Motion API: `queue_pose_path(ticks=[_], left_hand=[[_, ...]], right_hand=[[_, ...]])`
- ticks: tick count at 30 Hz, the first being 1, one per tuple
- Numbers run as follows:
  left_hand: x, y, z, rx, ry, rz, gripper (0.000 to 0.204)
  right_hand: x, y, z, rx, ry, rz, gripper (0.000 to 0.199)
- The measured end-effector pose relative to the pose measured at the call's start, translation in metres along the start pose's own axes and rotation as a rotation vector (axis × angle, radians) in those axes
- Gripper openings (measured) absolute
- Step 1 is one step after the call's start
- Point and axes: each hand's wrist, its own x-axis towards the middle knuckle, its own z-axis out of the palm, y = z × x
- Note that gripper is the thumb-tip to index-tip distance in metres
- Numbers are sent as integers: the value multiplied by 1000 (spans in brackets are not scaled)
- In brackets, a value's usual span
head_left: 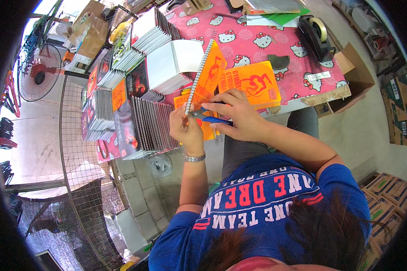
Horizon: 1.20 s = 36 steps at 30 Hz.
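Pliers [216, 120] at the lower end of a notebook's coil

Right hand [240, 114], near the middle of the frame, has its fingers and thumb closed round the pliers' blue handles, tips pointing left. Left hand [185, 128], just left of it, pinches the lower end of the coil [197, 80] between thumb and fingers. The pliers' tips meet the pinch there; whether they grip wire cannot be told.

The notebook [212, 67] stands tilted above both hands, coil edge to the left, orange cover leaning up and right. It should be light, its cover bendy and rather slick, its wire springy and easily bent out of line. The coil edge looks the firmest place to hold, close to the end being worked; the loose cover would flex.

Right of the notebook, another orange pad [253, 83] lies on the pink cloth [282, 47]. Farther left stand a dark stack [153, 126] and a white stack [174, 65]. A tape dispenser [315, 40] sits at upper right.
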Motion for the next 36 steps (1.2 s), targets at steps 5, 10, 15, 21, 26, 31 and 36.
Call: queue_pose_path(ticks=[5, 10, 15, 21, 26, 31, 36], left_hand=[[-5, 9, 3, 33, -20, -35, 28], [-6, 16, 4, 23, 9, -77, 19], [-4, -18, -35, 152, 75, -45, 16], [-38, -63, -75, 785, -122, -75, 19], [-79, -86, -66, 895, -205, -92, 23], [-71, -89, -65, 620, -17, -181, 15], [-67, -81, -76, 743, -113, -253, 16]], right_hand=[[-4, -1, -9, 36, 67, 9, 45], [7, 2, -21, 706, -524, 725, 39], [-6, 10, -14, 637, -280, 538, 36], [-88, 123, -83, -89, 248, 613, 39], [-137, 165, -96, -685, 96, 547, 42], [-105, 193, -114, -805, 92, 447, 37], [-64, 272, -164, -983, 338, 458, 37]])
